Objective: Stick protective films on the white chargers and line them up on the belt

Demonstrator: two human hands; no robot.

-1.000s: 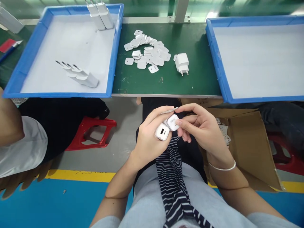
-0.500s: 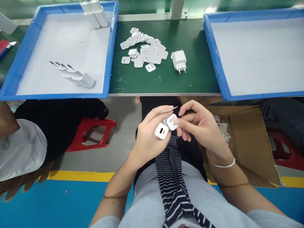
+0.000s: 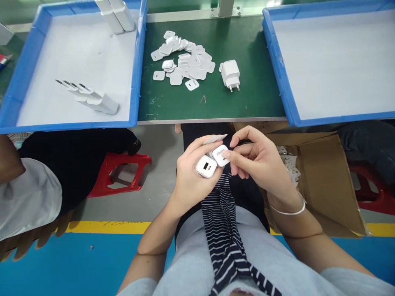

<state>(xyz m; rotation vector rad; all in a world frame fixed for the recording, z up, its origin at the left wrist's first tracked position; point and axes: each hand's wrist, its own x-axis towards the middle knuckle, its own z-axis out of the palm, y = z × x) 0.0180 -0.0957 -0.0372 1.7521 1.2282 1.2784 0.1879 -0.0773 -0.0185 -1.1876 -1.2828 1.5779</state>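
Note:
My left hand (image 3: 193, 172) is wrapped round two white chargers, their port ends turned up toward me. The nearer charger (image 3: 206, 166) shows a dark USB slot and a smaller port. The other charger (image 3: 220, 155) bears a cover plate with faint grey lettering. A loose white cover plate (image 3: 215, 139) sticks out along the fingers of the same hand. From the right, my right hand (image 3: 253, 158) touches the lettered plate with its thumb tip. Its index finger arches above, apart from the thumb, and the remaining fingers are loosely curled.
A pile of white cover plates (image 3: 191, 61) lies on the green bench (image 3: 173, 105), beside a charger with pins (image 3: 231, 74). The left blue tray (image 3: 133, 82) holds several chargers; another blue tray (image 3: 285, 90) stands right. An open cardboard box (image 3: 327, 185) and red stool (image 3: 108, 185) are below.
The view has shifted slightly. The loose plate in my left hand is tilted to show more of its face. My right thumb stays on the lettered plate.

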